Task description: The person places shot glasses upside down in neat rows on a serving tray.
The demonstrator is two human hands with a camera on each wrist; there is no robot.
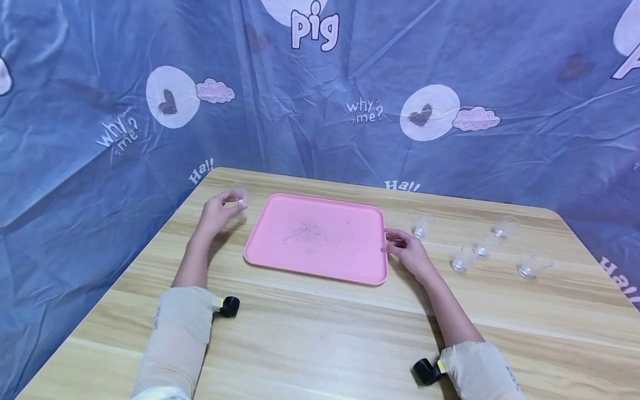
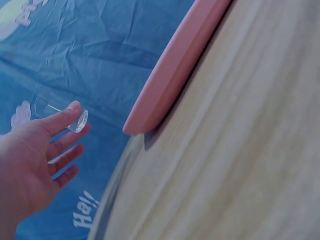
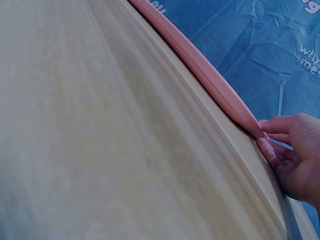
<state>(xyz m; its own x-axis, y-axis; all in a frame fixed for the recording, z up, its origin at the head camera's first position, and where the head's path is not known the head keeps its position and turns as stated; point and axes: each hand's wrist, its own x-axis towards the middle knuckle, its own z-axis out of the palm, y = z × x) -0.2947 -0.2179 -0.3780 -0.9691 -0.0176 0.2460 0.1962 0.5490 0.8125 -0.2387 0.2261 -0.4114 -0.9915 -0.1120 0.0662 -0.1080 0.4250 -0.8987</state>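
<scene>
- Left hand (image 1: 216, 214): pinching small, clear, round cup (image 2: 81, 121), rim faint; left of pink rectangular tray (image 1: 320, 239).
- Right hand (image 1: 411, 253): fingers bent at tray's right edge; can't tell if gripping.

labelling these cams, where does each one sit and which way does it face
Head: on the head, facing forward and down at the table, pink tray and backdrop; both forearms, left grip and right grip show.
Left wrist: on that wrist, facing across the table past a clear cup; the left grip shows.
Right wrist: on that wrist, facing across the table along the tray's side; the right grip shows.
Shared: both wrist views catch tray, table and backdrop.
</scene>
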